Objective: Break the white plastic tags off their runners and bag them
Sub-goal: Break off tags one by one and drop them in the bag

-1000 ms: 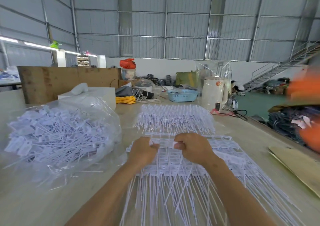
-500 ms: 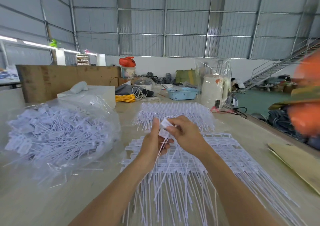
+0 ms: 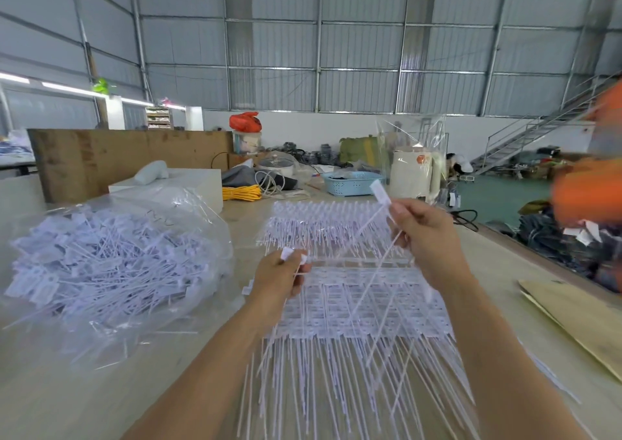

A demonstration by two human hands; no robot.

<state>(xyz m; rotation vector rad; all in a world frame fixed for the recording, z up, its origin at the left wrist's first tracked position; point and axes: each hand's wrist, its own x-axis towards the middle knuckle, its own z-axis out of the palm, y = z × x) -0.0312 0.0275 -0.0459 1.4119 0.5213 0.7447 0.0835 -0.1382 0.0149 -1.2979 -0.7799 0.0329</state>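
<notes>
Sprawling tag sheets [image 3: 353,301] over pale table [image 3: 101,399] (corrugated-metal warehouse)

No text, brand, number or sign can be read anywhere in the head view. The cream-coloured plastic appliance wrapped in clear film [image 3: 414,173] at the far end of the counter bears a small orange mark on its front, too blurred to make out as letters. The flat white plastic tags on their runners [image 3: 356,300] lying on the counter show faint grey patterning on their heads, but nothing on them is legible.
</notes>
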